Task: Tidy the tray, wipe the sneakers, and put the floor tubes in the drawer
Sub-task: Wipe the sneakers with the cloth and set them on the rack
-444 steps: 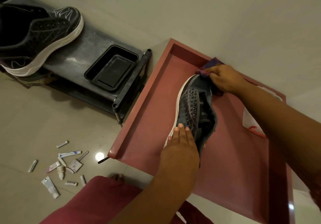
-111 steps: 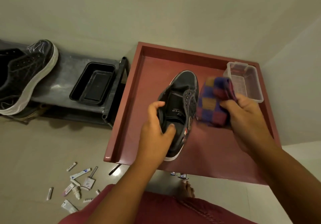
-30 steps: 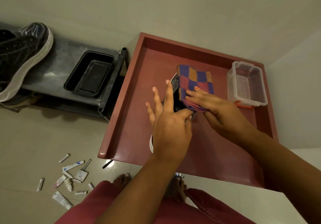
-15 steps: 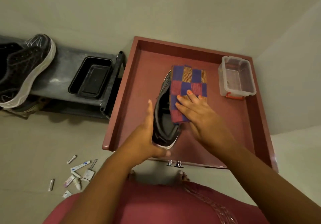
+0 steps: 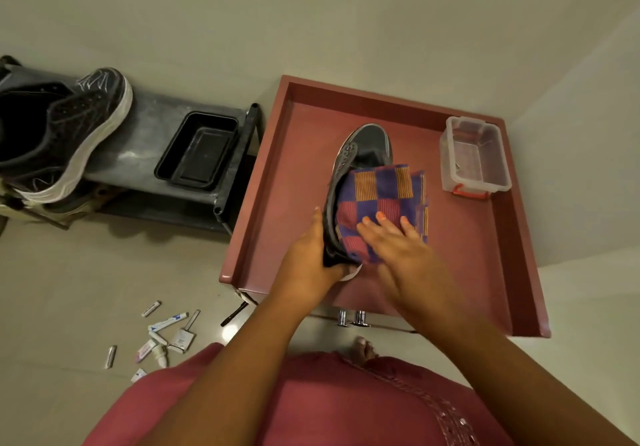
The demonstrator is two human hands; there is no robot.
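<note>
A dark sneaker point(image 5: 367, 148) with a white sole lies on its side on the red-brown tray top point(image 5: 304, 155). My left hand point(image 5: 310, 262) grips its heel end. My right hand point(image 5: 398, 248) presses a checked purple, red and orange cloth point(image 5: 381, 193) flat against the shoe's side with straight fingers. A second black sneaker point(image 5: 65, 130) rests on the grey shoe rack point(image 5: 145, 141) at the left. Several small tubes point(image 5: 162, 335) lie scattered on the floor at the lower left.
A clear plastic box point(image 5: 474, 158) with an orange clasp stands at the tray's right side. A black rectangular tray point(image 5: 197, 151) sits on the rack. Two metal drawer knobs point(image 5: 351, 317) show under the tray's front edge. A bare foot point(image 5: 362, 348) is below them.
The cloth has slid down along the shoe's side, baring the toe. My left hand has shifted to hold the heel from the left.
</note>
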